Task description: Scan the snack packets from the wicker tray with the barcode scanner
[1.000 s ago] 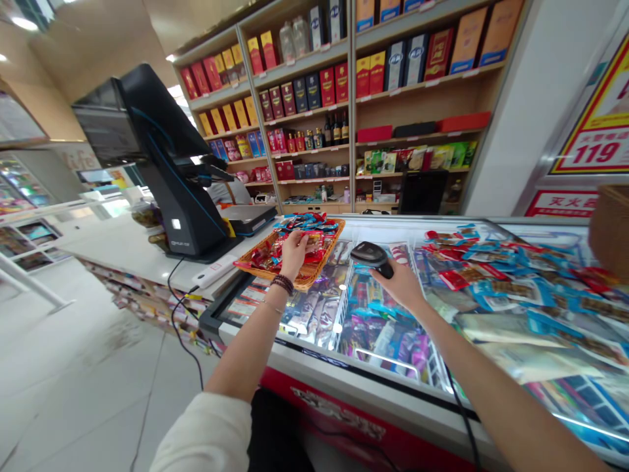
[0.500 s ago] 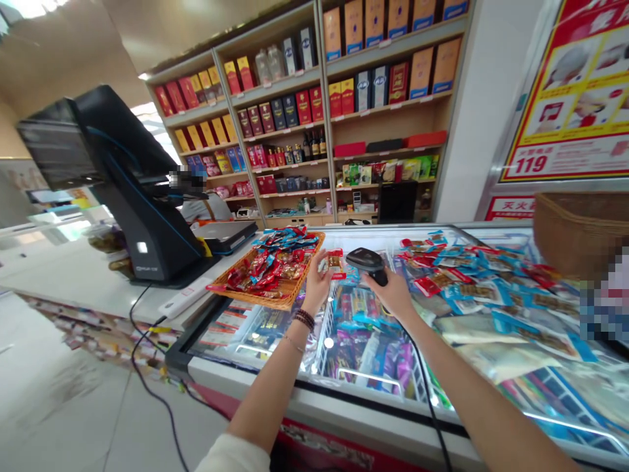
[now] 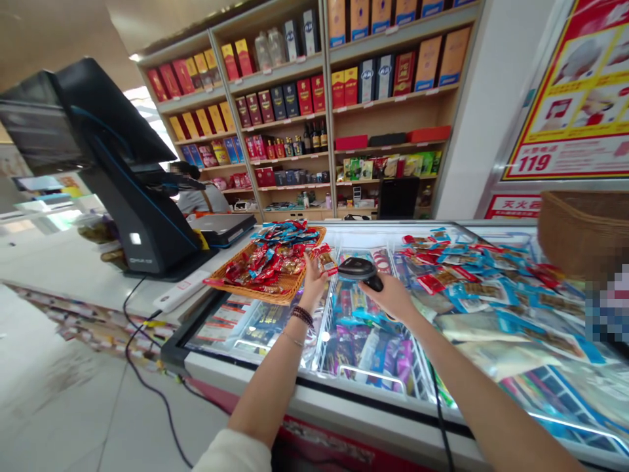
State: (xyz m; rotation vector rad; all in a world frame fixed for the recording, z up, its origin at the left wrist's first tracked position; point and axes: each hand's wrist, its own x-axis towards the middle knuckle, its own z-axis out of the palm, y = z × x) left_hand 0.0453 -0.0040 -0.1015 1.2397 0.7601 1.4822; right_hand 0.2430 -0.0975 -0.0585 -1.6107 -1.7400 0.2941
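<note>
"What's my left hand [image 3: 313, 280] got?"

"I have it pinching a small red packet [image 3: 325, 259] between thumb and fingers, right by the tray's side!"

"And the right [image 3: 392, 295]?"

"Wrapped around the handle of the black scanner [image 3: 358, 267], its head just beside the packet; whether they touch, I can't tell from here."

"Where's the tray?"

"The orange wicker tray [image 3: 279, 299], loaded with red and blue packets [image 3: 281, 255], sits to the left of the scanner, by the counter [image 3: 125, 298]. More packets [image 3: 472, 275] lie scattered on the freezer [image 3: 304, 388], over to the right!"
</note>
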